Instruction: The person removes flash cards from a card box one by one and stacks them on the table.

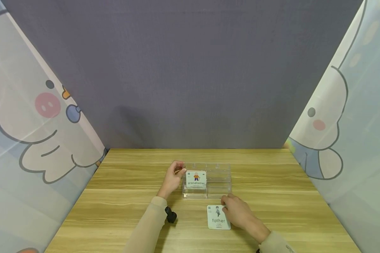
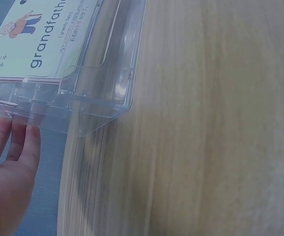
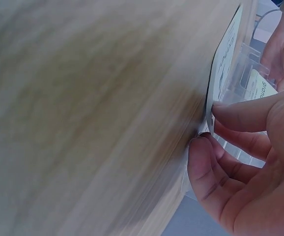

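Note:
A clear plastic card holder (image 1: 219,184) with stepped compartments stands near the middle of the table. In its left half leans a white "grandfather" card (image 1: 196,178), tilted back. My left hand (image 1: 171,178) grips the holder's left side; in the left wrist view the thumb is near the card's edge, with the fingers (image 2: 30,147) against the clear plastic. In front of the holder is a white "father" card (image 1: 217,222). My right hand (image 1: 239,211) pinches the right edge of this card, its thumb (image 3: 238,117) on the printed face. The right wrist view shows the card edge-on, close to the tabletop.
The wood-grain table (image 1: 123,203) extends to both sides of the holder. A dark grey panel (image 1: 193,77) rises behind it, and cartoon-printed curtains (image 1: 323,116) flank the table. A small black device (image 1: 171,215) shows beside the left wrist.

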Available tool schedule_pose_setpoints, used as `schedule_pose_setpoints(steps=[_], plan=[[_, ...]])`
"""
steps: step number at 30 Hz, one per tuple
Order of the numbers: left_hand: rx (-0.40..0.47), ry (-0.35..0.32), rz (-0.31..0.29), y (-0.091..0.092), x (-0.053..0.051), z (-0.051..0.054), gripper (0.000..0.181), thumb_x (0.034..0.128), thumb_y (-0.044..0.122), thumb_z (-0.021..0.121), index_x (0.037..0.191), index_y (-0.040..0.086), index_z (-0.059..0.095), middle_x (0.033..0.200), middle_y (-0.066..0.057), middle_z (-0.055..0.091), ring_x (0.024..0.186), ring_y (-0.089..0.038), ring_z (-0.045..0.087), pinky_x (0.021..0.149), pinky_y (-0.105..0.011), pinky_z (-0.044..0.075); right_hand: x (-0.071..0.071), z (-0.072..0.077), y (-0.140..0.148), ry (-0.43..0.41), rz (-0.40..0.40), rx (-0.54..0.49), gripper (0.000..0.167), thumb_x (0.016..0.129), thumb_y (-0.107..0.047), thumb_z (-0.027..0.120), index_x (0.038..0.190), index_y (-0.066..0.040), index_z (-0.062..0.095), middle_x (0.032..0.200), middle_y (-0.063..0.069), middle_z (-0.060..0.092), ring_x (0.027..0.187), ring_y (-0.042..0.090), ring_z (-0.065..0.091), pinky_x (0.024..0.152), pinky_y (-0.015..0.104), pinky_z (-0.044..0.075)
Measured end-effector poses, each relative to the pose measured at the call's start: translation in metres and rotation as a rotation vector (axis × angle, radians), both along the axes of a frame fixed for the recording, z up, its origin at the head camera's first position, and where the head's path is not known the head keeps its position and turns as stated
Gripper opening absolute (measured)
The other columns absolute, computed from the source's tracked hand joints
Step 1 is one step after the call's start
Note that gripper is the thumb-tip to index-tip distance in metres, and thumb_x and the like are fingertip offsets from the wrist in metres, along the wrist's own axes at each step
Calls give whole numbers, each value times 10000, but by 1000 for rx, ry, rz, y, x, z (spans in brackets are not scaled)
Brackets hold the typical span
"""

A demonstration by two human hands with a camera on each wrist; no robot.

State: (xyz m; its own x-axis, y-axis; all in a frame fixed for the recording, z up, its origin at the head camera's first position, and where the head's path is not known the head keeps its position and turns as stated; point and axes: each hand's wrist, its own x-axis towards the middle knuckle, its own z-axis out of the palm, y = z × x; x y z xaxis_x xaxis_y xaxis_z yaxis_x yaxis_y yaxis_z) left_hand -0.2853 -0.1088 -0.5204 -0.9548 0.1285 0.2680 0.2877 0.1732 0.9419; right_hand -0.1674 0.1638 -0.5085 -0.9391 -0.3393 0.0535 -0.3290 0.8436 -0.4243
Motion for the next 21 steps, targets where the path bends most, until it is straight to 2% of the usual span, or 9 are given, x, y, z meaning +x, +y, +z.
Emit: schedule_pose_setpoints(steps=[3, 7, 10, 12, 17, 21], plan=[[1, 3, 8, 2, 3, 5, 284, 1007, -14, 590, 1276, -85, 537, 1215, -279, 580, 1162, -405, 568, 1013, -553, 470, -1, -1, 0, -2, -7, 8, 131, 873, -33, 767, 974, -51, 685, 874, 20, 593, 770, 173, 606, 632, 345, 555], [3, 9, 2, 5, 13, 20, 273, 1000, -61, 574, 1259, -128, 523, 1213, -338, 561, 1160, -464, 553, 1010, -583, 464, -2, -1, -2, -9, -24, 16, 129, 871, -43, 773, 950, -67, 673, 857, 4, 574, 755, 153, 584, 623, 336, 539], [9, 10, -5, 6, 20, 32, 263, 994, -63, 582, 1242, -134, 531, 1200, -336, 565, 1150, -456, 559, 1003, -561, 479, -2, -1, -1, -15, -28, 13, 134, 869, -48, 777, 939, -72, 665, 854, -2, 570, 747, 143, 577, 620, 331, 535], [11, 9, -2, 6, 23, 35, 259, 992, -57, 589, 1236, -128, 539, 1194, -328, 570, 1145, -441, 564, 999, -543, 486, -3, -1, -1, -20, -33, 5, 131, 871, -52, 775, 934, -81, 663, 854, -9, 566, 742, 132, 567, 620, 319, 526], [6, 9, -5, 6, 23, 36, 265, 991, -52, 593, 1243, -118, 543, 1199, -326, 570, 1142, -433, 568, 996, -543, 489, -4, -1, 1, 6, -58, -58, 125, 865, -32, 762, 890, -97, 659, 836, -25, 569, 697, 101, 518, 578, 266, 473], [3, 9, -4, 5, 16, 25, 265, 997, -59, 580, 1250, -122, 533, 1208, -335, 564, 1149, -450, 560, 998, -566, 479, -6, 0, 2, 35, -61, -75, 109, 860, -24, 755, 896, -88, 674, 826, -36, 579, 673, 77, 508, 561, 230, 457]])
